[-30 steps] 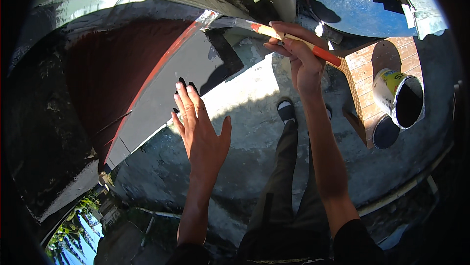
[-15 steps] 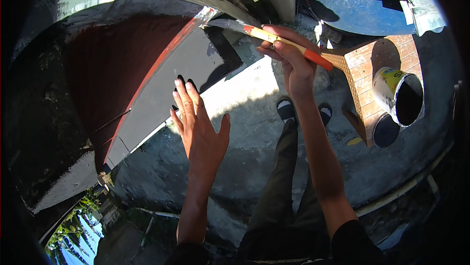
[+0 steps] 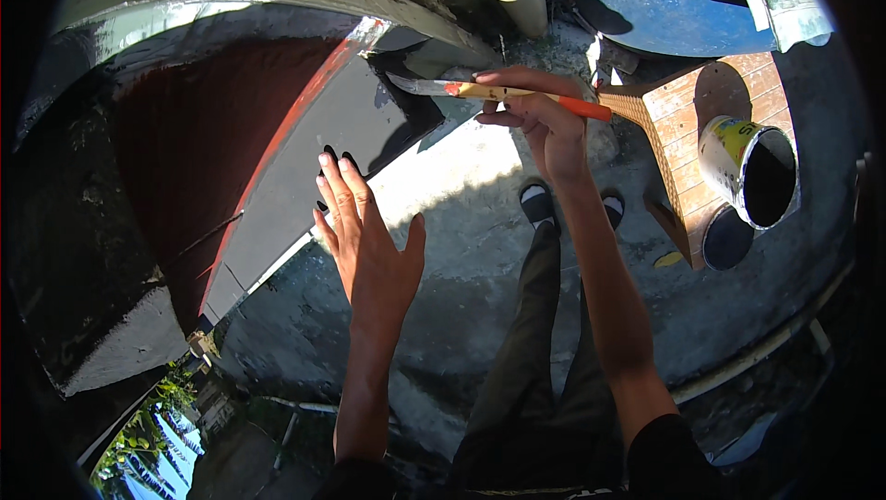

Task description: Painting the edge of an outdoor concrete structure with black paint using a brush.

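Head view: the right hand grips a paintbrush by its yellow-and-orange handle, fingers narrowed around it; the bristle end lies over the dark patch on the grey panel. The left hand is flat, fingers extended, thumb apart, holding nothing, at the panel's lower edge; contact cannot be confirmed. Caution: pressing the left fingers onto the coating, if wet, could smear the surface. Overreaching with the paintbrush could carry dark paint onto the red strip. An overloaded bristle end could drip onto the floor. The paint bucket stands near the edge of the desk; a knock to either could spill its dark contents.
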